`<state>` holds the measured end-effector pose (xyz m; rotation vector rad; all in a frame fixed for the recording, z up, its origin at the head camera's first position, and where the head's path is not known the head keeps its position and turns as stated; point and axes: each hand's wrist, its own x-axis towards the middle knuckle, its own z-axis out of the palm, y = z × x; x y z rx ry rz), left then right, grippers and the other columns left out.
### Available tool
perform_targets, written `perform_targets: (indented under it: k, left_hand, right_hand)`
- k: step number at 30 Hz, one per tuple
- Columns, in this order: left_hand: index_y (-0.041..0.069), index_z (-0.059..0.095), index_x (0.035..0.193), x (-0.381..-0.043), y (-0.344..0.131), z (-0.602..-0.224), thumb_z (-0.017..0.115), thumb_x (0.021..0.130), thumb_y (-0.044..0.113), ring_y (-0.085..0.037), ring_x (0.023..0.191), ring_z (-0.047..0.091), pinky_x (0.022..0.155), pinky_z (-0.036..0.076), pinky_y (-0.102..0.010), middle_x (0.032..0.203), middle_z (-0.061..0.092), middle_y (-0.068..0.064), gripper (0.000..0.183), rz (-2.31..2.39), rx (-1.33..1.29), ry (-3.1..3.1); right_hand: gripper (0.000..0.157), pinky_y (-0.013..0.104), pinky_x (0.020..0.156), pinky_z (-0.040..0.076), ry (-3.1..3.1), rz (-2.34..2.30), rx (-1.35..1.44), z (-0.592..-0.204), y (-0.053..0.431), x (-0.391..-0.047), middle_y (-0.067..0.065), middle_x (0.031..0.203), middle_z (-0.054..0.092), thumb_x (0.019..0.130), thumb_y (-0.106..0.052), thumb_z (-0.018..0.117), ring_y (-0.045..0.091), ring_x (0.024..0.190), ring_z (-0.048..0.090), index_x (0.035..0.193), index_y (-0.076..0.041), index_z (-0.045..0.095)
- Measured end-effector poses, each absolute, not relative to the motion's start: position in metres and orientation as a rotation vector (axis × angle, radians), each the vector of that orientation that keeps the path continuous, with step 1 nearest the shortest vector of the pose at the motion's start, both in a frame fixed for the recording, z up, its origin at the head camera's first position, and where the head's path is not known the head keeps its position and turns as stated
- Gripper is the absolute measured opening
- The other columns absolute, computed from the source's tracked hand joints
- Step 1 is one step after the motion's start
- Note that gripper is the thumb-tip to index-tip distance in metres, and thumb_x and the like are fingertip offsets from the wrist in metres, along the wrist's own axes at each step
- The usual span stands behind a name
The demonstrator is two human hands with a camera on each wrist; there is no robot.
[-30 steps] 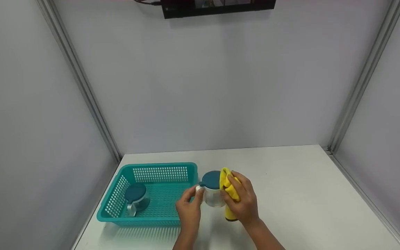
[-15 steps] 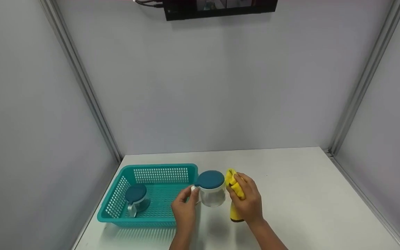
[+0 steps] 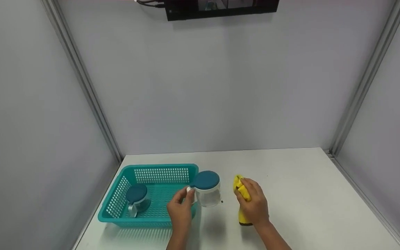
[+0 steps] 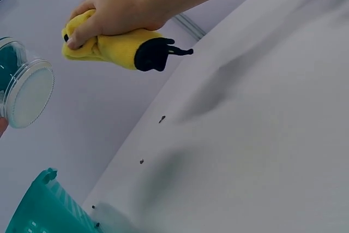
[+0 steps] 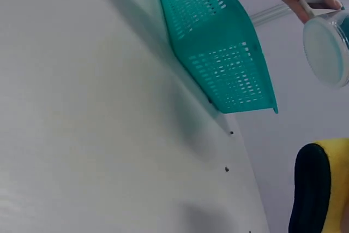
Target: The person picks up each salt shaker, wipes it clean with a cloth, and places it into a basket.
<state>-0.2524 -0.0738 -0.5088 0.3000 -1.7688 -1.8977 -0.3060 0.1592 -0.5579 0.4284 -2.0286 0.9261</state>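
Note:
In the head view my left hand [image 3: 181, 211] pinches the white handle of a clear jar with a blue lid [image 3: 207, 189]. The jar is upright above the table, by the basket's right side, its shadow falling below. My right hand [image 3: 254, 203] grips a bunched yellow cloth with dark trim [image 3: 244, 217], apart from the jar and to its right. The left wrist view shows the cloth [image 4: 117, 47] hanging from that hand, a black end dangling. A second blue-lidded jar with a handle [image 3: 137, 198] stands inside the teal basket [image 3: 148, 222].
The teal basket takes up the left part of the white table [image 3: 300, 194]. Several small dark specks [image 4: 162, 119] lie on the tabletop. Grey walls enclose the back and sides, and a black screen [image 3: 221, 12] hangs at the top.
The cloth has come away from the jar and moved right and slightly down with my right hand. My left hand has carried the jar a little left, toward the basket.

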Motion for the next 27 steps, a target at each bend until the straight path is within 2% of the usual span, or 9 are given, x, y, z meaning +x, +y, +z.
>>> perform_targets:
  k: [5,8,14,21,27]
  left_hand:
    - [0.006,0.074,0.107,-0.251,-0.076,-0.503,0.074,0.089,0.022,-0.016,0.092,0.068,0.071,0.060,-0.029,0.101,0.073,-0.009,0.023,-1.902,0.404,-1.760]
    - [0.005,0.073,0.109,-0.250,-0.080,-0.503,0.074,0.089,0.024,-0.016,0.093,0.068,0.072,0.060,-0.030,0.103,0.072,-0.011,0.027,-1.916,0.383,-1.731]
    - [0.006,0.073,0.111,-0.249,-0.090,-0.507,0.074,0.088,0.032,-0.014,0.087,0.069,0.069,0.060,-0.030,0.101,0.072,-0.011,0.035,-1.896,0.319,-1.696]
    - [0.008,0.074,0.109,-0.250,-0.106,-0.507,0.075,0.087,0.035,-0.015,0.090,0.070,0.070,0.060,-0.029,0.103,0.073,-0.010,0.035,-1.858,0.338,-1.683]
    - [0.008,0.073,0.111,-0.251,-0.123,-0.508,0.074,0.088,0.038,-0.012,0.091,0.068,0.072,0.059,-0.027,0.106,0.072,-0.010,0.038,-1.840,0.371,-1.698]
  right_hand:
    - [0.046,0.029,0.084,0.054,-2.147,0.908,0.365,-0.578,0.167,-0.309,-0.002,0.122,0.063,0.083,-0.022,0.080,0.012,0.102,0.060,0.126,-0.019,0.065]
    - [0.044,0.037,0.080,0.056,-2.221,0.922,0.321,-0.587,0.171,-0.311,-0.004,0.121,0.062,0.084,-0.024,0.079,0.010,0.102,0.060,0.126,-0.022,0.065]
    - [0.041,0.038,0.082,0.057,-2.356,0.892,0.282,-0.606,0.179,-0.315,-0.006,0.120,0.063,0.087,-0.030,0.076,0.013,0.104,0.061,0.126,-0.025,0.065]
    - [0.043,0.041,0.081,0.058,-2.453,0.772,0.296,-0.629,0.186,-0.317,-0.001,0.115,0.065,0.083,-0.031,0.079,0.018,0.103,0.064,0.123,-0.020,0.067]
    - [0.044,0.037,0.077,0.057,-2.503,0.678,0.333,-0.634,0.184,-0.319,-0.003,0.112,0.066,0.083,-0.036,0.078,0.017,0.099,0.065,0.123,-0.023,0.068]
